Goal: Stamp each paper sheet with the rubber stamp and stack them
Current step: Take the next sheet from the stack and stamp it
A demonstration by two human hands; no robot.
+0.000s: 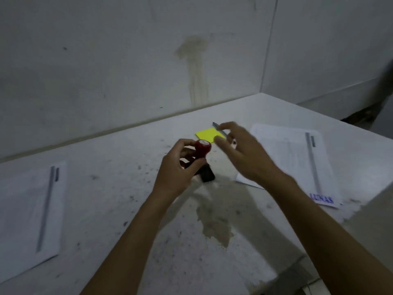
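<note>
A rubber stamp (203, 148) with a red round handle and a dark base is tilted above the table's middle, and my left hand (179, 169) grips it. Just to its right, my right hand (242, 153) hovers with fingers spread and holds nothing; it is blurred. One printed paper sheet (32, 211) lies at the left of the table. A stack of sheets (297, 158) lies at the right, and its top sheet bears a blue stamp mark (323, 199) near its front corner.
A yellow sticky-note pad (207, 134) and a pen (218, 127) lie behind my hands. The white table (148, 241) is speckled and has a brownish stain (217, 222) near the middle. A stained wall (127, 71) stands close behind. The table's right edge drops off.
</note>
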